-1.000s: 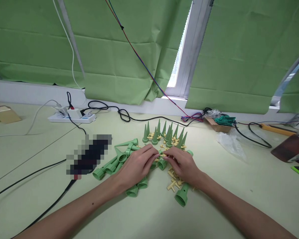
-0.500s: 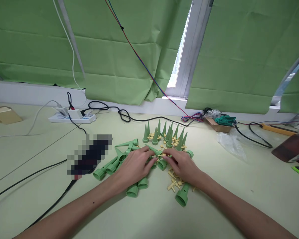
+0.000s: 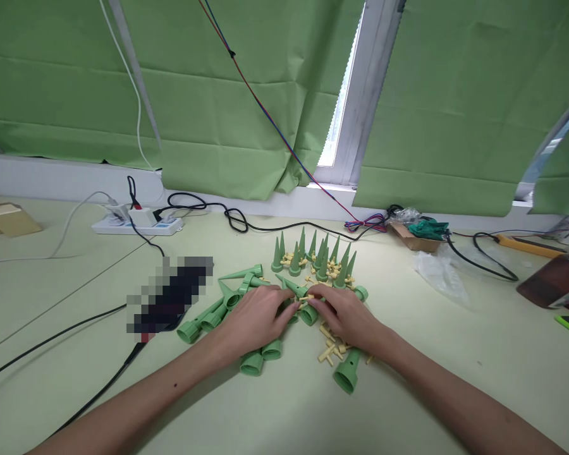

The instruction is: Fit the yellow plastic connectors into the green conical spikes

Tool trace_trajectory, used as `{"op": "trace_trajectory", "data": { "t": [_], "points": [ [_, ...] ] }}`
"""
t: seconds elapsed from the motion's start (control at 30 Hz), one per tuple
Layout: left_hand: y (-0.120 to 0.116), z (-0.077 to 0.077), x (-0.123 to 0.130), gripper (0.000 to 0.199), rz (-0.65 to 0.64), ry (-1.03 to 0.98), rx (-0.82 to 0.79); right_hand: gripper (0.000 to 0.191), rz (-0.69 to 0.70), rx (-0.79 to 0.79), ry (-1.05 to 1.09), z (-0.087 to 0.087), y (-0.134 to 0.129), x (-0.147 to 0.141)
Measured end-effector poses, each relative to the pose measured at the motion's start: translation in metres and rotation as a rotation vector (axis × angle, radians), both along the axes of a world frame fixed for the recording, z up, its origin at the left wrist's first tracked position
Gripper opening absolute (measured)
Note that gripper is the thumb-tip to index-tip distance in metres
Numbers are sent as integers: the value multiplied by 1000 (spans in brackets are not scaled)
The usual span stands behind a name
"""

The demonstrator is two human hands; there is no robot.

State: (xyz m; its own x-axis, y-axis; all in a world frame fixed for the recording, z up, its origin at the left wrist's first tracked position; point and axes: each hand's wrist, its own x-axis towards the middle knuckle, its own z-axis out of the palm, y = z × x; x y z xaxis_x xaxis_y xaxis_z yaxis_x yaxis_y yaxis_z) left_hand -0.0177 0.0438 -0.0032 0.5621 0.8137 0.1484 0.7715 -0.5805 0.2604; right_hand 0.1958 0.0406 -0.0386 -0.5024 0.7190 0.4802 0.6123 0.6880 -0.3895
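Observation:
My left hand is closed, with thumb and fingertips pinched at a green plastic spike; the fingers partly hide the grip. Facing it, my right hand pinches a small pale yellow plastic fitting close to the left fingertips. Under the right fingertips lies another green spike with its round open end toward me. More green spikes lie around and beneath my left hand. Loose yellow T-shaped fittings are heaped below my right hand, beside one more green spike.
Several green spikes stand upright behind my hands, with yellow fittings among them. A blurred dark object lies at left. Behind are a power strip and black cable. To the right are a plastic bag, small box and bottle.
My right fingertips and the yellow fitting have shifted slightly left and down. My left hand has hardly moved, and the spikes on the table stay where they were.

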Motion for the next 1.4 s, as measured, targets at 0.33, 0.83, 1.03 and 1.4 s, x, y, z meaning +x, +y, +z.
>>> {"op": "trace_trajectory", "data": {
  "t": [0.33,0.83,1.03,1.4],
  "points": [
    [-1,-2,-2,32,-17,-81,-4,17,26,10,18,0,-2,0],
    [-2,-1,-1,37,-31,-33,-41,18,22,-3,-49,0,-3,-1],
    [-3,0,-1,37,-67,-54,-41,17,28,-23,-74,0,-4,0],
    [0,-4,-1,31,-44,-130,-32,16,22,-13,-76,1,-4,-2]
  ]
}}
